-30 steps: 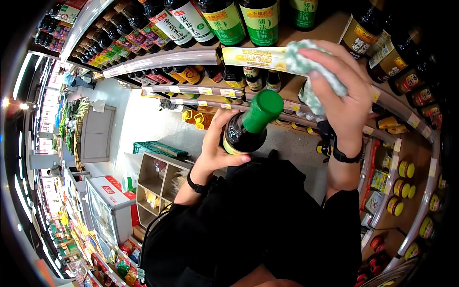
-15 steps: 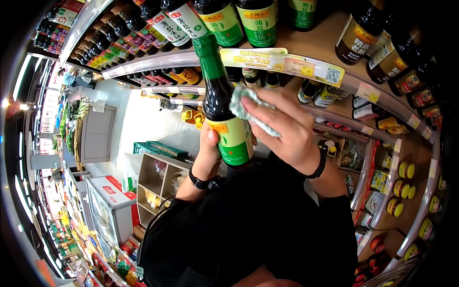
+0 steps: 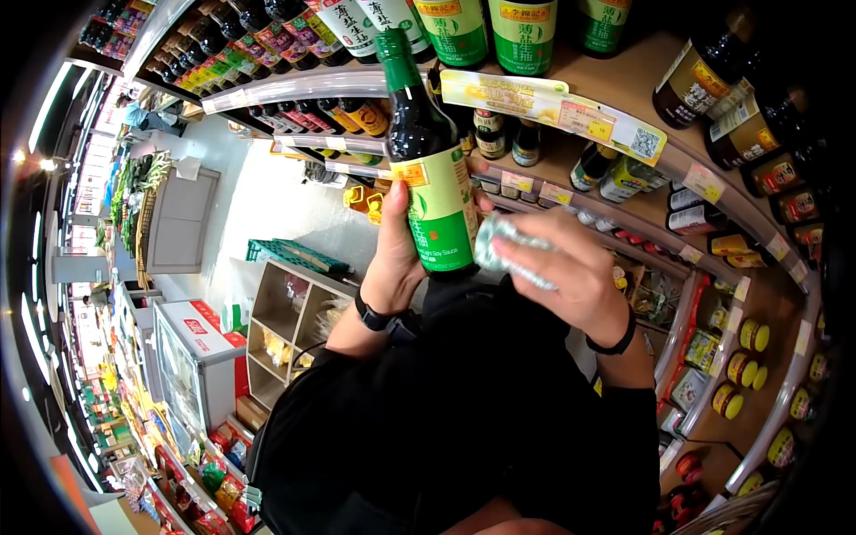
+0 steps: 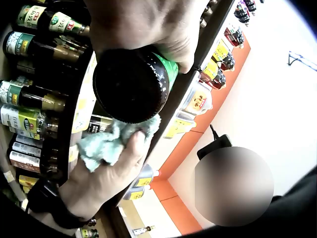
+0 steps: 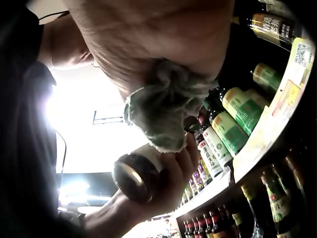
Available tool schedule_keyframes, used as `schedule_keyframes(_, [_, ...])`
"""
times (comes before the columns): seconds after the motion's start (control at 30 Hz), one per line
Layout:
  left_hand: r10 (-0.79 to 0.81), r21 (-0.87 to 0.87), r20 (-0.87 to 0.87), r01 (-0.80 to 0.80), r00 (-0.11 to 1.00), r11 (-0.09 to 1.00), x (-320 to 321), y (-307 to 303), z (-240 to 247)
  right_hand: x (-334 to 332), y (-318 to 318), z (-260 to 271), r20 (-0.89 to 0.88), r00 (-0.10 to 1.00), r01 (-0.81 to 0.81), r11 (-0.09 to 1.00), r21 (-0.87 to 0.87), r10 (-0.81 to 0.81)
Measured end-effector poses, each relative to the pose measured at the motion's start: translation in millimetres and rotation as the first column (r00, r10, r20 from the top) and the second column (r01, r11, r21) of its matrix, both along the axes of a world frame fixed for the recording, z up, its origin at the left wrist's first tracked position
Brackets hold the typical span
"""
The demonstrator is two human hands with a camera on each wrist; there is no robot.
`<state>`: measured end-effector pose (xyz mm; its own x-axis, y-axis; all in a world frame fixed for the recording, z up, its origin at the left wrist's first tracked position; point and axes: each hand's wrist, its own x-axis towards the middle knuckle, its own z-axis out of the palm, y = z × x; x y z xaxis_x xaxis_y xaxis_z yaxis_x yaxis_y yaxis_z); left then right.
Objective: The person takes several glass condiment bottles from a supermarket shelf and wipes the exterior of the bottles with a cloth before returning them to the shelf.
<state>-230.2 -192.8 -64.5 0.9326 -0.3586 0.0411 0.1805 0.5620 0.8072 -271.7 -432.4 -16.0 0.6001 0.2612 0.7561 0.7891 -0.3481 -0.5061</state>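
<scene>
My left hand (image 3: 399, 254) grips a soy sauce bottle (image 3: 437, 196) with a green cap and a yellow-green label, thumb across the label's side. The bottle leans a little, cap toward the shelf, its label facing up at the head camera. In my right hand (image 3: 575, 276) a crumpled pale green and white cloth (image 3: 508, 245) is pinched, close beside the lower part of the bottle. From the left wrist, the dark bottle base (image 4: 129, 87) shows with the cloth (image 4: 109, 144) right at its edge. The right wrist view has the cloth (image 5: 163, 109) hanging over the bottle's side.
A curved shelf holds more green-labelled bottles (image 3: 524, 36), with a yellow price strip (image 3: 517, 96) along its edge. Lower shelves carry small bottles and yellow-lidded jars (image 3: 740, 367). At left stand a wooden cubby rack (image 3: 276, 312) and a chest freezer (image 3: 192, 348).
The right hand brought the cloth from the shelf edge to the bottle's neck, then down beside its lower part. The left hand turned the bottle from cap-toward-camera to label-up.
</scene>
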Motion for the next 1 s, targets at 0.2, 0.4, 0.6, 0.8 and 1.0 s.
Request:
schedule_keyframes(0.2, [0.023, 0.164, 0.0, -0.023, 1.0, 0.986, -14.5, -2.8, 2.7, 29.7, 8.0, 40.6, 0.271, 0.957, 0.125, 0.991, -0.057, -0.105])
schedule_keyframes(0.4, [0.135, 0.09, -0.023, -0.132, 0.991, 0.987, -19.3, -6.4, 6.2, 25.3, 32.3, 15.7, 0.285, 0.958, 0.089, 0.961, -0.261, -0.011])
schedule_keyframes(0.6, [0.198, 0.051, -0.031, -0.197, 0.98, 0.979, -5.6, 8.1, -5.8, -21.5, 41.5, -27.0, 0.226, 0.957, -0.079, 0.913, -0.399, 0.181])
schedule_keyframes(0.8, [0.107, 0.078, 0.12, -0.117, 0.987, 0.99, -8.9, 2.4, 7.9, -12.7, 33.8, 3.0, 0.26, 0.955, -0.059, 0.95, -0.305, 0.142])
schedule_keyframes(1.0, [0.126, 0.348, 0.442, -0.299, 0.888, 0.888, -18.5, -12.0, -10.0, 37.7, 33.5, 39.1, 0.334, 0.94, 0.148, 0.964, -0.221, -0.068])
